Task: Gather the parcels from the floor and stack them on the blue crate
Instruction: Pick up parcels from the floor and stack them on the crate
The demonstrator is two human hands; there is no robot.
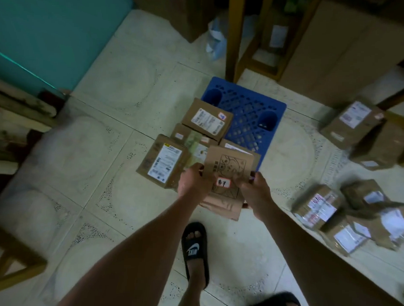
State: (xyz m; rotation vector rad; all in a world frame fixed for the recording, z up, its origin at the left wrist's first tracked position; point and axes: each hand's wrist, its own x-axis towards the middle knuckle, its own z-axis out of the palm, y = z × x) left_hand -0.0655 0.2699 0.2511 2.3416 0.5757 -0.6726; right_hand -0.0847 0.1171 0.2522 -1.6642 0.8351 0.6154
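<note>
We've got a flat brown parcel (227, 174) with a line drawing on it, gripped at both edges: left hand (193, 182) curled round its nine o'clock side, right hand (254, 191) round three o'clock. At twelve o'clock sits the blue crate (250, 113), three labelled boxes (208, 121) on its near corner. More parcels (345, 217) lie on the floor at three o'clock.

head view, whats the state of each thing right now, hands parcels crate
left hand: grips the printed parcel's left edge
right hand: grips its right edge
printed parcel: held up between both hands
blue crate: upside down, far part bare
labelled parcels: piled at the crate's near-left side
floor parcels: still on the tiles at right
</note>
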